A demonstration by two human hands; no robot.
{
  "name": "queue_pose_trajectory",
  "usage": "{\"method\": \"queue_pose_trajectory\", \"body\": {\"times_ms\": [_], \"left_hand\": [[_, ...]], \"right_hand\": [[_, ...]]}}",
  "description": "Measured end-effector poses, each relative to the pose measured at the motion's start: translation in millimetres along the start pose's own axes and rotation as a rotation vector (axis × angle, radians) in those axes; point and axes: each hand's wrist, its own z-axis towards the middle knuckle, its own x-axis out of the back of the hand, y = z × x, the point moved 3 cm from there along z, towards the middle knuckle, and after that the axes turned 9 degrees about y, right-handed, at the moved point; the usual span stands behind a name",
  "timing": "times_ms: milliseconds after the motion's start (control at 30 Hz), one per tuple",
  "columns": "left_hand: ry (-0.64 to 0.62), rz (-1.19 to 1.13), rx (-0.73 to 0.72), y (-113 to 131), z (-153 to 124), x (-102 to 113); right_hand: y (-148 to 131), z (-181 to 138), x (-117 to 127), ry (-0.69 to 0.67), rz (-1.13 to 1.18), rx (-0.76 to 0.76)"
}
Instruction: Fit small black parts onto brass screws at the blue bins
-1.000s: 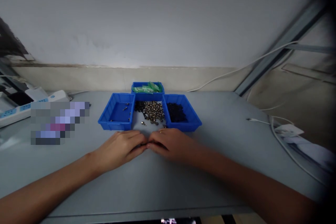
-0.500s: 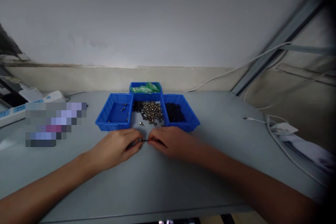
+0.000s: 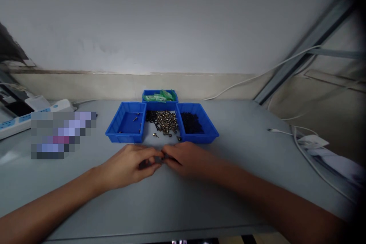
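My left hand (image 3: 130, 164) and my right hand (image 3: 190, 159) meet fingertip to fingertip just in front of the blue bins. Both are closed in a pinch on a small dark rod-like piece (image 3: 163, 156), mostly hidden by the fingers. Behind them lies a pile of small brass-coloured metal fittings (image 3: 167, 121), with darker pieces (image 3: 151, 115) at its left. One loose fitting (image 3: 155, 135) rests on the table nearer my hands. The left blue bin (image 3: 113, 122) contains a few small metal pieces; the right blue bin (image 3: 211, 122) holds many black small parts (image 3: 191, 123).
A rear blue bin (image 3: 145, 93) with green plastic packets (image 3: 160, 96) stands near the wall. At left are a white power strip (image 3: 17, 122) and a pixelated object (image 3: 64, 135). White cables (image 3: 309, 164) and a pale cloth-like bundle (image 3: 337, 162) lie at right on the grey table (image 3: 137, 209).
My hands have come together, the left moving right toward the other. The dark rod that showed between the fingertips is now mostly covered. The view has shifted slightly.
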Motion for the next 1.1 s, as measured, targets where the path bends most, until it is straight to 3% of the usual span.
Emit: {"method": "queue_pose_trajectory", "body": {"times_ms": [300, 533, 767, 1100], "left_hand": [[-0.029, 0.298, 0.088, -7, -1, -1], [-0.085, 0.315, 0.007, -3, -2, -8], [-0.05, 0.318, -0.028, -3, -1, -7], [0.001, 0.225, 0.037, 0, -1, -1]], "right_hand": [[-1, 0, 7, 0.084, -0.114, 0.038], [-11, -2, 7, 0.139, -0.083, 0.178], [-8, -1, 7, 0.157, -0.081, 0.135], [-4, 1, 4, 0.064, -0.108, 0.082]]}}
